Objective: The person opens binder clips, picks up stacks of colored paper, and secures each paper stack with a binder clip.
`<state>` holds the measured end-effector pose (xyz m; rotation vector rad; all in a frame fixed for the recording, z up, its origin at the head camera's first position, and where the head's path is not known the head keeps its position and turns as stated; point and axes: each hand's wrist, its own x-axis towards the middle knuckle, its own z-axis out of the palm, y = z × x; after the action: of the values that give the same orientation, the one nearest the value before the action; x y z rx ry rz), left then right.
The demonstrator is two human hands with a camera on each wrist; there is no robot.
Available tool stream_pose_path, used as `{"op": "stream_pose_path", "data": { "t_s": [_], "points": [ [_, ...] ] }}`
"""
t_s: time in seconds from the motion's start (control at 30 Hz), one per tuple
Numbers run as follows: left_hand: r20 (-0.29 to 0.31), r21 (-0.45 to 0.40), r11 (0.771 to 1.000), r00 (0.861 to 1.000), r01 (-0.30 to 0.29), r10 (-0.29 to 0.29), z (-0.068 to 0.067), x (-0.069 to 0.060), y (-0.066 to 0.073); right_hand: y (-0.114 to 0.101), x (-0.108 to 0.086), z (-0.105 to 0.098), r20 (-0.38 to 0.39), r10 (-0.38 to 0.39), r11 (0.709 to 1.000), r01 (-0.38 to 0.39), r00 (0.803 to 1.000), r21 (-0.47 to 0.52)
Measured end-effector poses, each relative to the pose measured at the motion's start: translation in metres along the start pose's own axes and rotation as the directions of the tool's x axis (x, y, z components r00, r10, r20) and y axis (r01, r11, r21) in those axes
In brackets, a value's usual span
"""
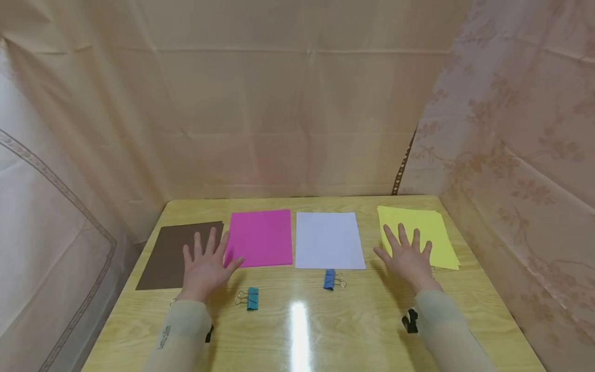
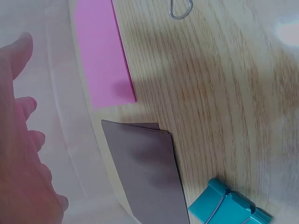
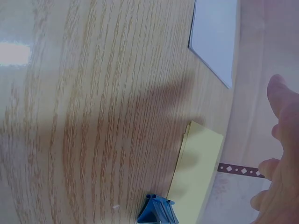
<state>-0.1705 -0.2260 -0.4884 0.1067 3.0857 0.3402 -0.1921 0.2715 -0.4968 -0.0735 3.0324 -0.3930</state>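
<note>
My left hand (image 1: 204, 274), fingers spread straight, hovers above the gap between a brown paper stack (image 1: 162, 258) and a pink paper stack (image 1: 261, 237); it holds nothing. Over the near part of a yellow paper stack (image 1: 427, 227), my right hand (image 1: 409, 261) is likewise spread and holds nothing. Between them lies a white paper stack (image 1: 329, 240). A teal binder clip (image 1: 252, 298) lies right of the left hand, and a blue binder clip (image 1: 329, 279) sits below the white stack. The wrist views show another teal clip (image 2: 224, 205) near the brown stack and a blue clip (image 3: 158, 211) by the yellow one.
The wooden table (image 1: 353, 330) has a bright light reflection near its front. Beige cloth (image 1: 279, 119) hangs behind it, with patterned cloth (image 1: 525, 155) on the right and pale cloth (image 1: 42, 222) on the left. Dark straps (image 1: 410, 321) show at the wrists.
</note>
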Motion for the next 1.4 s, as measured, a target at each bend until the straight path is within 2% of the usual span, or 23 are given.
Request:
{"op": "stream_pose_path", "data": {
  "t_s": [0.4,0.77,1.13,1.4],
  "points": [
    [0.005,0.0,1.0,1.0,0.003,-0.003,-0.001,-0.003,0.006,0.001,-0.001,-0.002,0.004,0.003,1.0,-0.003,1.0,-0.006],
    [0.016,-0.038,0.999,0.999,-0.028,0.029,0.0,-0.003,0.022,0.0,0.0,0.0,0.01,-0.021,0.999,0.02,1.0,0.025],
    [0.042,-0.026,0.998,0.997,-0.062,0.063,0.004,-0.004,0.037,-0.012,0.001,-0.001,-0.023,-0.09,0.995,0.091,0.996,0.032],
    [0.02,-0.032,0.995,0.995,-0.099,0.1,0.017,-0.006,0.047,-0.023,0.0,0.0,-0.044,-0.163,0.986,0.164,0.986,0.009]
  ]
}}
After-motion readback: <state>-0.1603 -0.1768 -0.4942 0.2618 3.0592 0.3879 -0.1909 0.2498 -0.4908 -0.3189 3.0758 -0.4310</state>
